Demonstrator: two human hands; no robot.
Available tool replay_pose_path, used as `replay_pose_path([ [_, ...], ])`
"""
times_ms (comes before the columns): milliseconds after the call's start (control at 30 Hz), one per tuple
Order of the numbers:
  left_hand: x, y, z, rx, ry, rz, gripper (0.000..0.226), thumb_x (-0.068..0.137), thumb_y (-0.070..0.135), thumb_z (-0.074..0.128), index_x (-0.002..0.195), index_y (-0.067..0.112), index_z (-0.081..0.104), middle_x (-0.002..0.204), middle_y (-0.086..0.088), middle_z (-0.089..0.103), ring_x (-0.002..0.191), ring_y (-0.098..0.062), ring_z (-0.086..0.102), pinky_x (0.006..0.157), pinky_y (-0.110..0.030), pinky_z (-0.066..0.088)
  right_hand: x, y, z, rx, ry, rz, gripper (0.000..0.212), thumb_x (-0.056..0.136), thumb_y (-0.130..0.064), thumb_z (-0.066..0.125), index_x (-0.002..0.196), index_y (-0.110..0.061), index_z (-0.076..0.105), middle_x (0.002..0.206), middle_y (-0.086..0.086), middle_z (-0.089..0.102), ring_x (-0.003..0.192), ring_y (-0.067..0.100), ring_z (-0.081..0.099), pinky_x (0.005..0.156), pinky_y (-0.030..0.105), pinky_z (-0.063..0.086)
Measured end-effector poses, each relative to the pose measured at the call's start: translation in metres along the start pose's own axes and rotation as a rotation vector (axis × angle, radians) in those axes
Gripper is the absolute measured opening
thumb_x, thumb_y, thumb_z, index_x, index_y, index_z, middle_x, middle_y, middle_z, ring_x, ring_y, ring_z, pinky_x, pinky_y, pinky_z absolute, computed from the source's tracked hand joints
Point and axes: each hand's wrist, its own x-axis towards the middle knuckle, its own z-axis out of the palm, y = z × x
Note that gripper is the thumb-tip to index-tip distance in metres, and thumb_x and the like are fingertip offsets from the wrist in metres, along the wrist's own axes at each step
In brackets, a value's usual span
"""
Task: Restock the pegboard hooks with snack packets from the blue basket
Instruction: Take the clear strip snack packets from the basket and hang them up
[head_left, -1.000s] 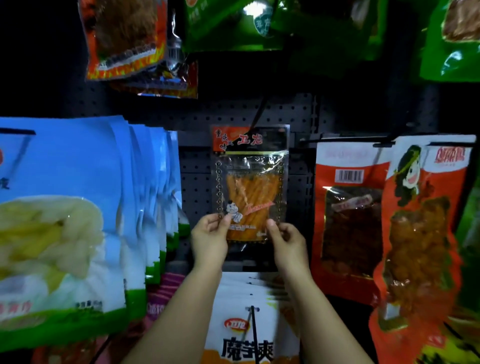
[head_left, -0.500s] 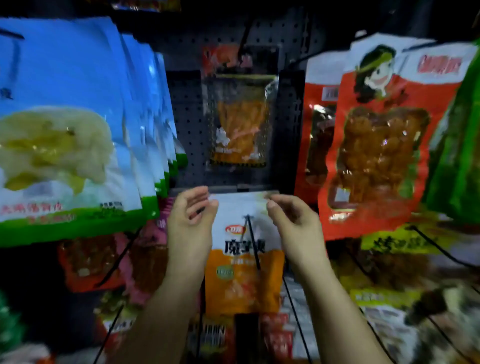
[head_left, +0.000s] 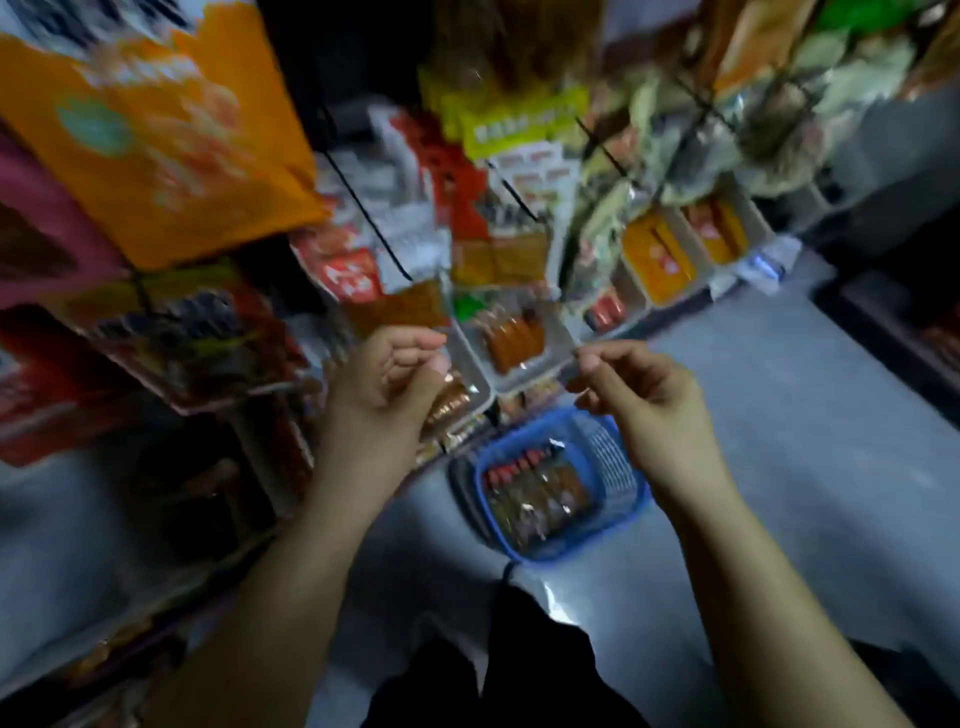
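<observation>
The blue basket (head_left: 618, 467) sits on the grey floor (head_left: 805, 415) and contains snack packets (head_left: 535, 493). The left hand (head_left: 384, 389) is above and left of the basket, fingers loosely curled, holding nothing. The right hand (head_left: 639, 395) is above the basket's right rim, thumb and forefinger nearly pinched, holding nothing. Hanging packets (head_left: 156, 135) on hooks (head_left: 363, 208) fill the rack beyond the basket; the view is blurred.

This is a small snack shop aisle: printed snack packets (head_left: 156, 145) hang crowded on black wire hooks (head_left: 363, 213), white trays (head_left: 519, 374) of packaged goods sit below them, and a blue basket (head_left: 613, 467) of stock stands on the grey floor (head_left: 805, 441).
</observation>
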Motion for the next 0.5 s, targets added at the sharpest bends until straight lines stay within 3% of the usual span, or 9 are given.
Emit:
replay_pose_path([
  [133, -0.006, -0.081, 0.059, 0.004, -0.186, -0.164, 0.021, 0.086, 0.002, 0.061, 0.087, 0.023, 0.062, 0.084, 0.007, 0.066, 0.074, 0.008, 0.059, 0.072, -0.006, 0.043, 0.005, 0.103, -0.036, -0.092, 0.027, 0.202, 0.019, 0.093, 0.000, 0.055, 0.082, -0.014, 0.063, 0.070, -0.004, 0.064, 0.066, 0.007, 0.059, 0.070, 0.022, 0.048],
  [233, -0.013, -0.167, 0.111, 0.034, -0.267, -0.323, 0.025, 0.086, -0.001, 0.061, 0.085, 0.024, 0.061, 0.083, 0.005, 0.065, 0.069, 0.008, 0.058, 0.073, -0.007, 0.044, 0.016, 0.207, -0.066, -0.217, -0.006, 0.407, 0.021, 0.093, -0.005, 0.055, 0.079, -0.018, 0.062, 0.072, 0.002, 0.064, 0.065, 0.010, 0.057, 0.070, 0.028, 0.047],
  [367, -0.025, -0.307, 0.184, 0.078, -0.310, -0.557, 0.018, 0.085, -0.007, 0.058, 0.093, 0.009, 0.061, 0.080, 0.005, 0.063, 0.060, 0.009, 0.059, 0.067, -0.008, 0.045, 0.028, 0.361, -0.100, -0.403, -0.117, 0.639, 0.022, 0.092, -0.018, 0.057, 0.084, 0.002, 0.064, 0.082, 0.028, 0.066, 0.073, 0.028, 0.058, 0.074, 0.045, 0.047],
  [433, -0.026, -0.382, 0.219, 0.120, -0.286, -0.657, 0.017, 0.086, -0.007, 0.057, 0.100, 0.002, 0.061, 0.078, -0.001, 0.062, 0.058, 0.006, 0.058, 0.066, -0.012, 0.046, 0.036, 0.437, -0.108, -0.499, -0.188, 0.686, 0.024, 0.092, -0.019, 0.057, 0.090, 0.003, 0.065, 0.090, 0.030, 0.065, 0.079, 0.031, 0.057, 0.078, 0.047, 0.048],
  [500, -0.024, -0.456, 0.252, 0.154, -0.281, -0.715, 0.018, 0.087, -0.007, 0.057, 0.104, -0.005, 0.061, 0.086, -0.014, 0.064, 0.069, -0.010, 0.060, 0.070, -0.020, 0.045, 0.051, 0.506, -0.109, -0.589, -0.276, 0.707, 0.023, 0.093, -0.021, 0.056, 0.095, -0.001, 0.066, 0.089, 0.023, 0.065, 0.083, 0.028, 0.058, 0.076, 0.038, 0.049],
])
